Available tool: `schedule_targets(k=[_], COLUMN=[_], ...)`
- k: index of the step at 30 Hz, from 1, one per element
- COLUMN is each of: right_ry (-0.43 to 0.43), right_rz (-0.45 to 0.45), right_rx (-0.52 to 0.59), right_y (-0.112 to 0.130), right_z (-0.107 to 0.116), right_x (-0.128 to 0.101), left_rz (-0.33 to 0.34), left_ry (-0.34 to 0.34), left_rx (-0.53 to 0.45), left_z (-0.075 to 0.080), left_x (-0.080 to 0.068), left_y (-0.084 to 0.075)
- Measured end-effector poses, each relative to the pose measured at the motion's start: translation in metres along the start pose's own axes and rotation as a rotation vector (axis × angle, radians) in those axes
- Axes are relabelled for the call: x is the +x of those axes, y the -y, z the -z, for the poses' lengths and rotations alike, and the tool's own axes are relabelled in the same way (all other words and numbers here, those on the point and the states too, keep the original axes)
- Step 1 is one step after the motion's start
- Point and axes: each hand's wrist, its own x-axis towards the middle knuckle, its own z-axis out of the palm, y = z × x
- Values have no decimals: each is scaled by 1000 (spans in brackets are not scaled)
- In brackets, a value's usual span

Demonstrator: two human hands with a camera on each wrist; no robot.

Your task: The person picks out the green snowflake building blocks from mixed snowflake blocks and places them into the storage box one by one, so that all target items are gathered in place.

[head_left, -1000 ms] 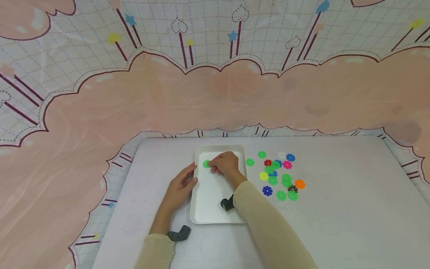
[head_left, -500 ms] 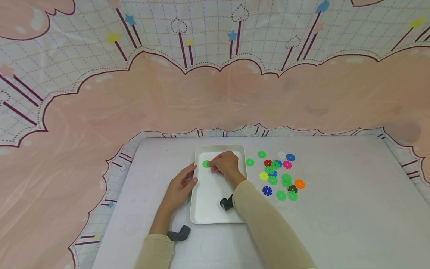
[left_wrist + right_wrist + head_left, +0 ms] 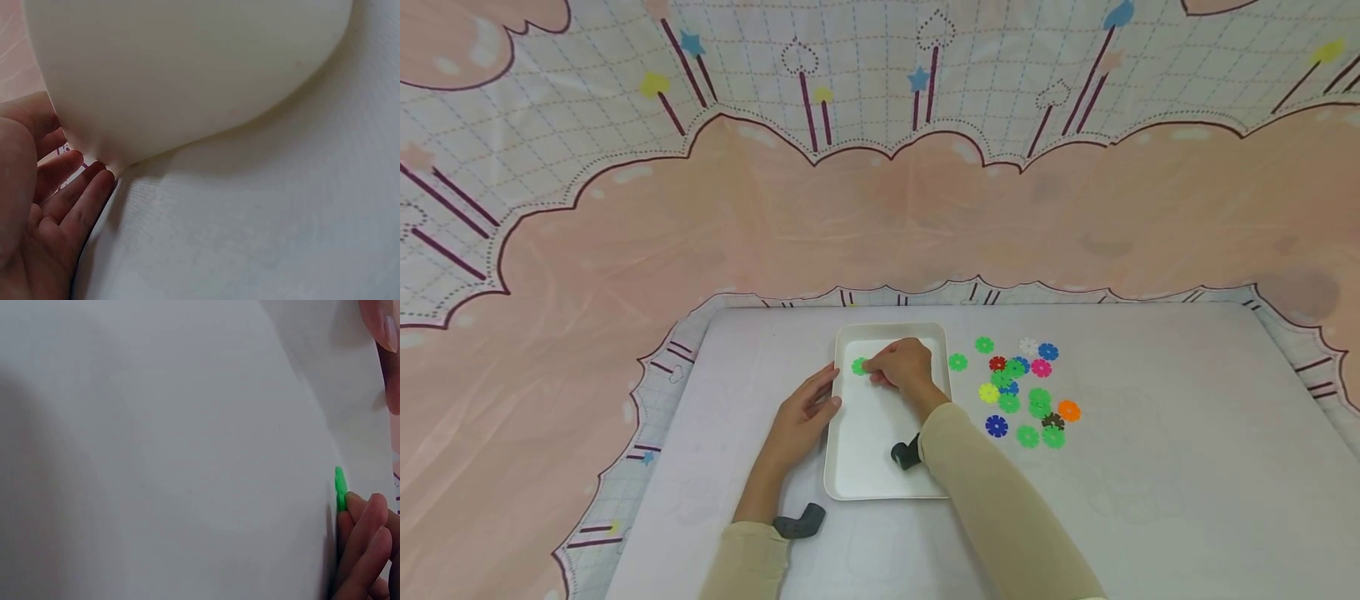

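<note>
A white rectangular tray (image 3: 880, 467) lies on the table. Its left edge is touched by my left hand (image 3: 801, 423), whose fingertips rest against the outer wall; the left wrist view shows those fingers (image 3: 94, 197) loosely bent beside the tray wall (image 3: 187, 81). Over the tray's far part, my right hand (image 3: 904, 367) pinches a green notched plastic disc (image 3: 859, 366). From the right wrist, the green disc (image 3: 340, 487) appears edge-on near the tray's inner wall, partly covered by the thumb and fingers (image 3: 369, 534).
Right of the tray lie several loose notched discs in mixed colours, some overlapping: a yellow disc (image 3: 988, 392), an orange disc (image 3: 1070, 411), a pink disc (image 3: 1041, 367) and a dark blue disc (image 3: 997, 426) among them. A patterned curtain (image 3: 880, 217) hangs behind the white table (image 3: 1187, 467).
</note>
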Motion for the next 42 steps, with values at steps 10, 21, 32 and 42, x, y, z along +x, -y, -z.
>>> schedule_targets(k=[10,21,32,42], right_ry=[2,18,199,337], right_rz=[3,27,12,101], right_rx=[-2,17,202,47], right_y=[0,0,0,12], right_z=[0,2,16,31], right_x=[-1,0,0,-16], left_rz=[11,19,15,6], left_ry=[0,-8,-6,-10], left_rx=[6,12,0,0], left_z=[0,0,-1,0], left_x=[0,1,3,1], left_y=[0,1,3,2])
